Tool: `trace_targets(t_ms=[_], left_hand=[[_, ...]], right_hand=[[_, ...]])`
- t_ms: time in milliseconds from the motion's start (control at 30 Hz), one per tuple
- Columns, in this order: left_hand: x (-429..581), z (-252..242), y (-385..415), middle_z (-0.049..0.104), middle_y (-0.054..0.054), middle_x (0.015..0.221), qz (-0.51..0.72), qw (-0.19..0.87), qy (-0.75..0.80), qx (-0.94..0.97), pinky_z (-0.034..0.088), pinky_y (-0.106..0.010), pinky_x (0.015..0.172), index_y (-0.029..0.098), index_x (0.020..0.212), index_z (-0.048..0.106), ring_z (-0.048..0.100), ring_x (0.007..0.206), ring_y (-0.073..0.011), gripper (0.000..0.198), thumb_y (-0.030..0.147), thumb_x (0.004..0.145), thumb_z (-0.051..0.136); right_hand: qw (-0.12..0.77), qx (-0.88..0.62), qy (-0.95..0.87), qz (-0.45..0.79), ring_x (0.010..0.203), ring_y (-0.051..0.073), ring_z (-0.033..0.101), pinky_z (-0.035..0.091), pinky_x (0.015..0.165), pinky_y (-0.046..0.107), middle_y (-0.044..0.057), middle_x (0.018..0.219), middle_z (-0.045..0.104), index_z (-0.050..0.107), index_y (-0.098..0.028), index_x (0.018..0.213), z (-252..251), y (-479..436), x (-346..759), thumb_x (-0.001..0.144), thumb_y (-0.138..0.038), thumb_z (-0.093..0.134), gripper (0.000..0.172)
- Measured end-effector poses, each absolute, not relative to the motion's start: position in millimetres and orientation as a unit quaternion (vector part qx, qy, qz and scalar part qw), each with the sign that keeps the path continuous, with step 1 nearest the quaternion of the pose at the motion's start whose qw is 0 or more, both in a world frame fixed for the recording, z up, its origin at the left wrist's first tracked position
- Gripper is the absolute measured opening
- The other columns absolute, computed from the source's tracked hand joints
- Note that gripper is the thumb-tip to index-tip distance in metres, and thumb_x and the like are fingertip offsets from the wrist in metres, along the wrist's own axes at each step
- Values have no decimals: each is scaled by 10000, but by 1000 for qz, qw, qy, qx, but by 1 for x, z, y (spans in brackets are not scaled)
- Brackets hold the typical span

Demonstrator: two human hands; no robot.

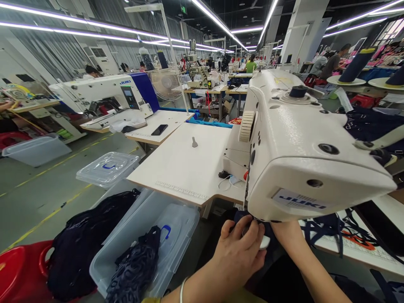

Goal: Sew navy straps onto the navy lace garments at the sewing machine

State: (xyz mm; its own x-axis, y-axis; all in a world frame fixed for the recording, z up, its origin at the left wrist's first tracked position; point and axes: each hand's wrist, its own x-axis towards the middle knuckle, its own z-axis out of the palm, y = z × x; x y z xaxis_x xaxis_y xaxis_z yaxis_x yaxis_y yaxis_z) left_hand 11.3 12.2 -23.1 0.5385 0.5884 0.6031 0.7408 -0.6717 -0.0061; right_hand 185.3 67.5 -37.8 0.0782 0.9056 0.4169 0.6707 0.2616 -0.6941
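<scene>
A white JUKI sewing machine [303,168] fills the right side, its head over the spot where both hands work. My left hand [241,248] is below the machine's front end with its fingers curled in. Under those fingertips a bit of dark navy fabric [240,215] shows, pressed against the machine's working end. Beside the fingers a small white rounded part [265,242] sticks out. My right hand [285,229] reaches in from the right; the machine head hides its fingers, so what they hold does not show.
The white tabletop [176,168] carries a small grey metal piece [194,142]. At lower left, a clear plastic bin [186,235] holds navy pieces, beside a red stool [19,269] and a dark fabric heap [85,235]. Navy straps [334,227] lie to the right. Another machine [94,92] stands behind.
</scene>
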Motion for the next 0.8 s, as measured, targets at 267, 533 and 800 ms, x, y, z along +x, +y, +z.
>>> trace_targets(t_ms=[267,533,800], left_hand=[[12,-24,13,671,-14,1135,-335,107,-393,-850,292,-348,929,199,1191,599,566,1088,-185,325,352,912,530],[10,-28,21,704,-17,1062,-404,104,-380,-825,313,-363,890,211,1144,630,612,1010,-200,320,420,957,475],[8,-23,24,702,-11,1038,-385,148,-353,-840,340,-333,869,208,1120,648,609,992,-181,351,391,999,373]], right_hand=[[460,-587,-643,172,968,342,640,511,857,510,119,798,724,707,-222,820,-42,71,185,787,-297,530,195],[516,-606,-567,212,1076,265,603,477,925,395,94,981,697,654,-201,966,-40,61,177,846,-349,489,252],[546,-658,-391,340,751,207,614,503,695,294,18,761,625,561,-204,836,-131,29,180,823,-647,475,451]])
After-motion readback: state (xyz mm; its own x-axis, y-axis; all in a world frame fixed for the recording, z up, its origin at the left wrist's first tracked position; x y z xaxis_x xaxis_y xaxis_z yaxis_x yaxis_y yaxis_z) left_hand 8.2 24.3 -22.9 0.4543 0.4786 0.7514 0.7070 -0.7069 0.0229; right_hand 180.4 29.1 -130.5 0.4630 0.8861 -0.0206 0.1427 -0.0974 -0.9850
